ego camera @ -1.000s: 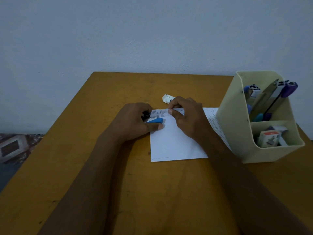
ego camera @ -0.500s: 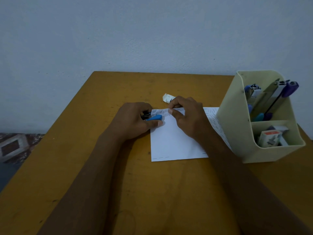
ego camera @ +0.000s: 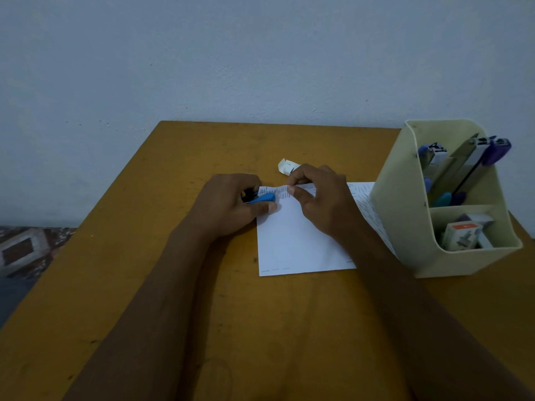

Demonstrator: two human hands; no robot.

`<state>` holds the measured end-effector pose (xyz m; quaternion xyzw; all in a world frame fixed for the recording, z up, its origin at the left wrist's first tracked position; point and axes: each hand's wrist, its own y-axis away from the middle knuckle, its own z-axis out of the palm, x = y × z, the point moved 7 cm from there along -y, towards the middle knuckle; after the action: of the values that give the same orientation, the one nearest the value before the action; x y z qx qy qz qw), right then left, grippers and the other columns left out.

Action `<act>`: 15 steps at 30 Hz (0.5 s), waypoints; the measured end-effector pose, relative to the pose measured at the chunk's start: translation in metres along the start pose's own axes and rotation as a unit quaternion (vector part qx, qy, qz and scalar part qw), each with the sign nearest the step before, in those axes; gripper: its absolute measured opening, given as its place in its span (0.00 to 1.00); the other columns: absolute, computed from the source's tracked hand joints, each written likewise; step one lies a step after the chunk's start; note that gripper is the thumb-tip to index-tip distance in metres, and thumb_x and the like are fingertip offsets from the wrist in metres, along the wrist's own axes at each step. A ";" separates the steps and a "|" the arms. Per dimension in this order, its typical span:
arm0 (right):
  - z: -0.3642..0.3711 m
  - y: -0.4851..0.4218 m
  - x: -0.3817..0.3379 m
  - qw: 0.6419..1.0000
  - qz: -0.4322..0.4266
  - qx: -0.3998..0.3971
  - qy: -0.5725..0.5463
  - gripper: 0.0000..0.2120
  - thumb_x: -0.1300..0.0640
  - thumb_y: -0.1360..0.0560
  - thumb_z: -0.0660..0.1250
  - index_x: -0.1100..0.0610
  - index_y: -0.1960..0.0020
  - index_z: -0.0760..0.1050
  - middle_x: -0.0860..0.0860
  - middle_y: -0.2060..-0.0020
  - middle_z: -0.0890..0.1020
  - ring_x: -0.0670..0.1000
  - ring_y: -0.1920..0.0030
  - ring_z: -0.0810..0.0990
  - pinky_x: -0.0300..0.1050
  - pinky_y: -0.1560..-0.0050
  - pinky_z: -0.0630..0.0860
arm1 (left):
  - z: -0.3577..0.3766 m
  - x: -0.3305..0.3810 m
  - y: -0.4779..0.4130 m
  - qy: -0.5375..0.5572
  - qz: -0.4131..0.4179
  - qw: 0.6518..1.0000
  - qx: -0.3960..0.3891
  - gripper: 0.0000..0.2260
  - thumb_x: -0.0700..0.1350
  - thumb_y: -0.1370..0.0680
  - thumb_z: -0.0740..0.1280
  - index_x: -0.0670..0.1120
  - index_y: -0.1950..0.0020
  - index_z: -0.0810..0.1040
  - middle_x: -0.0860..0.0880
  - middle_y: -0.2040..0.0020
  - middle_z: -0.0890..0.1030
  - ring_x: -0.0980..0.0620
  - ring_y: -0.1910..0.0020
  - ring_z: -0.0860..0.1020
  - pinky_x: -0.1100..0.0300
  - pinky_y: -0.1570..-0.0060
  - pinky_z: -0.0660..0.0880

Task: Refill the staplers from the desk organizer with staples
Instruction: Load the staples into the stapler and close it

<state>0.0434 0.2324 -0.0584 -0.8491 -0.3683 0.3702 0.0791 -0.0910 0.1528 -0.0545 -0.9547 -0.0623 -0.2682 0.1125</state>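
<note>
My left hand (ego camera: 228, 206) grips a small blue stapler (ego camera: 262, 197) whose mouth sits at the top left corner of a white sheet of paper (ego camera: 292, 241). My right hand (ego camera: 321, 198) pinches the sheet's top edge beside the stapler; that edge carries many staples. A cream desk organizer (ego camera: 405, 215) stands at the right, with several staplers (ego camera: 469, 163) upright in its rear compartment and small staple boxes (ego camera: 460, 234) in its front compartment.
A small open white staple box (ego camera: 286, 165) lies on the wooden desk (ego camera: 144, 285) just behind my right hand. A blue wall rises behind the desk. The desk's left edge drops to a patterned floor (ego camera: 23, 250).
Both hands stay at the paper's top edge. The blue stapler has shifted very slightly in my left hand.
</note>
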 end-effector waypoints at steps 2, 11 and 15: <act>0.001 0.000 0.000 1.000 0.001 -0.004 -0.001 0.05 0.56 0.27 0.68 0.48 0.56 0.74 0.42 0.59 0.77 0.44 0.55 0.72 0.53 0.43 0.69 | 0.000 0.000 0.000 -0.006 0.004 1.000 0.003 0.19 0.64 0.32 0.64 0.49 0.56 0.79 0.50 0.59 0.81 0.54 0.63 0.76 0.58 0.67 0.72; 0.001 0.001 -0.001 1.000 0.002 0.001 -0.006 0.04 0.56 0.27 0.69 0.49 0.56 0.75 0.42 0.59 0.77 0.47 0.55 0.75 0.55 0.45 0.73 | 0.001 -0.002 -0.001 -0.016 -0.025 0.999 -0.029 0.16 0.60 0.31 0.72 0.51 0.53 0.75 0.50 0.47 0.81 0.58 0.61 0.75 0.63 0.63 0.77; 0.000 0.001 -0.002 1.000 0.005 -0.001 -0.005 0.03 0.56 0.27 0.69 0.50 0.55 0.75 0.47 0.56 0.80 0.48 0.54 0.75 0.54 0.43 0.71 | 0.004 -0.003 -0.001 -0.020 -0.032 0.998 -0.051 0.17 0.62 0.33 0.72 0.54 0.52 0.74 0.52 0.46 0.80 0.60 0.62 0.75 0.67 0.64 0.75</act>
<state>0.0435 0.2307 -0.0578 -0.8493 -0.3649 0.3742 0.0746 -0.0919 0.1547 -0.0592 -0.9619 -0.0818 -0.2553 0.0541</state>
